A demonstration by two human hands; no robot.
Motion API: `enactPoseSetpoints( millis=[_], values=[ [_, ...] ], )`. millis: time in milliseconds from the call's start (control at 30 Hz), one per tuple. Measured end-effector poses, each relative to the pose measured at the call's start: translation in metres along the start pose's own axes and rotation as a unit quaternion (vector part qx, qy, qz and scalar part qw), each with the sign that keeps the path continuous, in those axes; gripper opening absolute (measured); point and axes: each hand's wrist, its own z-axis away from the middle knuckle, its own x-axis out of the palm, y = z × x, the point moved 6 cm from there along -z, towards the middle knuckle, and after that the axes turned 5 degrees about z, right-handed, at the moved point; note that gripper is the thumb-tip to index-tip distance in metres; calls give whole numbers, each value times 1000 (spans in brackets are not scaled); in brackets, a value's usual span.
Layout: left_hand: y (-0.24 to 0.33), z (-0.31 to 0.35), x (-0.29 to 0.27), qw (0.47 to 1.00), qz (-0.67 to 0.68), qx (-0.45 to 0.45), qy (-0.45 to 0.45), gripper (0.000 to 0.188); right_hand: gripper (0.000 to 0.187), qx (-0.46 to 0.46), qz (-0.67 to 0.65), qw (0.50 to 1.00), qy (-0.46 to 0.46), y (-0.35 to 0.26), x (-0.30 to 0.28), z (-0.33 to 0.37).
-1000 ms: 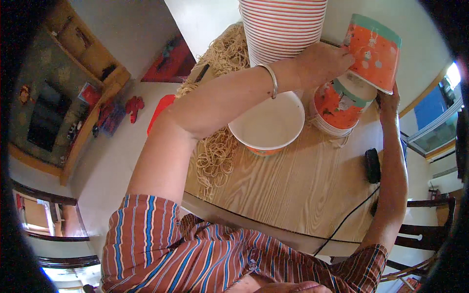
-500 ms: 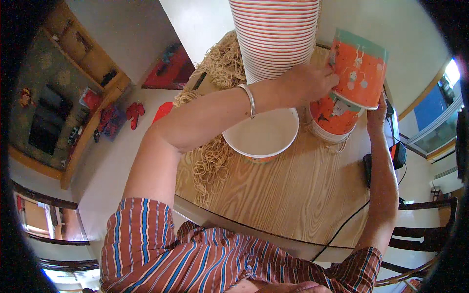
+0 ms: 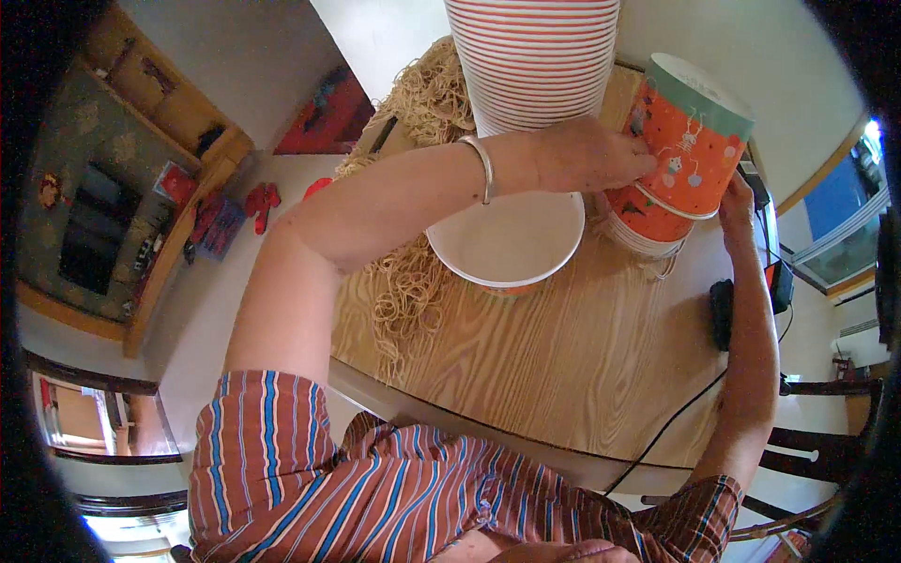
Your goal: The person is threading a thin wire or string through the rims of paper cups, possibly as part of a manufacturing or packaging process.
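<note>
From here I see the left hand (image 3: 589, 158) and right hand (image 3: 738, 208), fingers holding an orange-and-green paper bucket (image 3: 691, 145), long axis leaning: base toward 1 o'clock, mouth toward 7.

Paper-bucket stack (image 3: 535, 70) on desk (image 3: 554, 366), string heap (image 3: 427, 98) left, single bucket (image 3: 507, 239) before it, upended buckets (image 3: 693, 150) right.

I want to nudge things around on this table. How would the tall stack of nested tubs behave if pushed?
The tall stack of nested tubs would probably tip or sway easily, as it runs past the picture's upper edge and seems to narrow downward. Its tightly spaced rims suggest the tubs would likely lean together.
</note>
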Motion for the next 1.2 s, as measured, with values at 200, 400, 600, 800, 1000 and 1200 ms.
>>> enactPoseSetpoints(
  millis=[200, 400, 600, 800, 1000, 1200],
  values=[
    [11, -4, 11, 995, -49, 18, -89, 15, 32, -11, 67, 996, -54, -2, -11, 2],
    [16, -3, 10, 993, -37, 74, -82, 14, 35, 50, -92, 980, -169, -19, 1, 7],
    [7, -6, 19, 991, -26, 26, -130, 16, 27, 123, -111, 971, -171, -11, 3, 11],
    [6, -8, 13, 985, 58, -30, -160, 22, 26, 109, -46, 974, -195, 1, 0, 10],
    [-9, -2, 21, 962, 182, -124, -160, 18, 25, 67, -84, 977, -183, -14, 4, 16],
    [-7, 2, 24, 976, 153, -2, -155, 20, 34, 71, -27, 977, -198, -9, 5, 13]
  ],
)
